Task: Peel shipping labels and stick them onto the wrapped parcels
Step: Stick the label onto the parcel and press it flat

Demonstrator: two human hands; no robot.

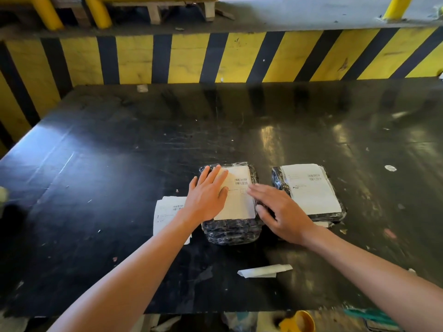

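Observation:
A parcel wrapped in dark plastic [231, 232] lies at the table's middle with a white shipping label [239, 202] on top. My left hand [206, 197] lies flat on the label's left part, fingers spread. My right hand [280, 209] rests at the label's right edge, fingers stretched across it, thumb against the parcel's side. A second wrapped parcel [278, 180] to the right carries its own label [311, 188]. A small pile of loose labels [166, 212] lies left of the first parcel, partly hidden under my left forearm.
A folded strip of white backing paper [265, 271] lies nearer the front edge of the black table [107, 164]. A yellow and black striped wall [191, 58] stands behind the table. A yellow cup [299, 322] sits on the floor below the front edge.

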